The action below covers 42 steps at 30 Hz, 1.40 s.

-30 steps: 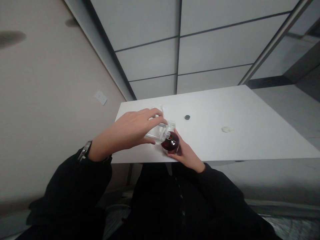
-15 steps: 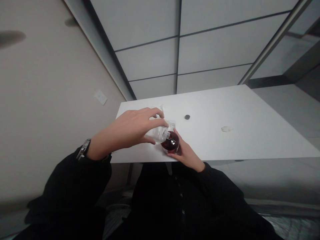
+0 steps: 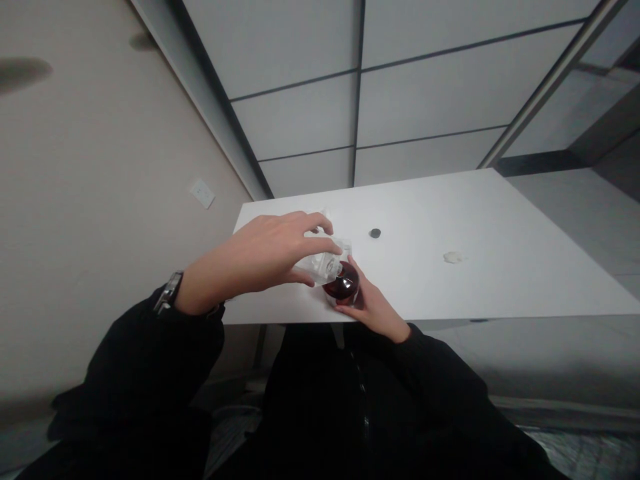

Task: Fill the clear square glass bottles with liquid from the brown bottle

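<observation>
Amber bottle (image 3: pixel 343 287) gripped upright by right hand (image 3: pixel 375 307) at front of white table (image 3: pixel 500 267), with clear bottle (image 3: pixel 323 267) tilted at its mouth, clasped in left hand (image 3: pixel 273 245) just raised slightly, suggesting steeper pouring, dark disc (image 3: pixel 375 233) beyond.

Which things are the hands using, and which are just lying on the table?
In use:
clear angular bottle, tipped in the left hand
shiny reddish-brown round bottle, gripped by the right hand

Lying about:
small dark round disc
pale irregular scrap, material unclear
partly hidden see-through object beyond the bottles, perhaps unused
</observation>
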Motion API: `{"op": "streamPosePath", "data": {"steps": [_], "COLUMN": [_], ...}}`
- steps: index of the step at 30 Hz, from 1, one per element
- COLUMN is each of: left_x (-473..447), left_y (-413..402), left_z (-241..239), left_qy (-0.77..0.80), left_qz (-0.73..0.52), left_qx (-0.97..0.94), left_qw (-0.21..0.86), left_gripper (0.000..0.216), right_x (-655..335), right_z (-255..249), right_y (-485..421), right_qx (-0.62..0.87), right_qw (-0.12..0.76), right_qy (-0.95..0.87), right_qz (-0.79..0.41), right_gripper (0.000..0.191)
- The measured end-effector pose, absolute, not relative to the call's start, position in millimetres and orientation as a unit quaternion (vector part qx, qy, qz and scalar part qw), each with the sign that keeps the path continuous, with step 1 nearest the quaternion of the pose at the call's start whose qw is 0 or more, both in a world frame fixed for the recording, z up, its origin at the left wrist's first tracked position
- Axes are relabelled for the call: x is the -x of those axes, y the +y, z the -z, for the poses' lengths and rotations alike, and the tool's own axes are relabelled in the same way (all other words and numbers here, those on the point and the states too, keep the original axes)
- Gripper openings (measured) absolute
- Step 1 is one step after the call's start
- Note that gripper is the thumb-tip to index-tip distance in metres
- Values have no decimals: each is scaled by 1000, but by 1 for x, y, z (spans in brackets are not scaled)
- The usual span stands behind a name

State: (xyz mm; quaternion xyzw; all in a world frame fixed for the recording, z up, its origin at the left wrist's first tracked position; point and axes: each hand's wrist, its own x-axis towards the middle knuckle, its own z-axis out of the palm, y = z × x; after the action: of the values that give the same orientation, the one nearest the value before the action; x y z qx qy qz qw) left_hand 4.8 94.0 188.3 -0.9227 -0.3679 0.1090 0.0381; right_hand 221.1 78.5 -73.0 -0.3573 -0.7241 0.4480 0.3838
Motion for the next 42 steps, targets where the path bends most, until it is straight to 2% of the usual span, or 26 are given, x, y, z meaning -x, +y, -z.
{"op": "streamPosePath", "data": {"steps": [18,42], "left_x": [-11,-25], "left_y": [99,98], "left_z": [-194,-200], "left_qy": [-360,-310], "left_qz": [-100,-125], "left_qx": [928,942], "left_qw": [16,31], "left_gripper": [43,44], "right_x": [-221,-221], "right_z": [70,69], "right_y": [78,78], "right_qx": [356,360], "right_qw": [384,389], "right_qy": [-727,-722], "right_qz": [-445,-445], "right_gripper": [117,115]}}
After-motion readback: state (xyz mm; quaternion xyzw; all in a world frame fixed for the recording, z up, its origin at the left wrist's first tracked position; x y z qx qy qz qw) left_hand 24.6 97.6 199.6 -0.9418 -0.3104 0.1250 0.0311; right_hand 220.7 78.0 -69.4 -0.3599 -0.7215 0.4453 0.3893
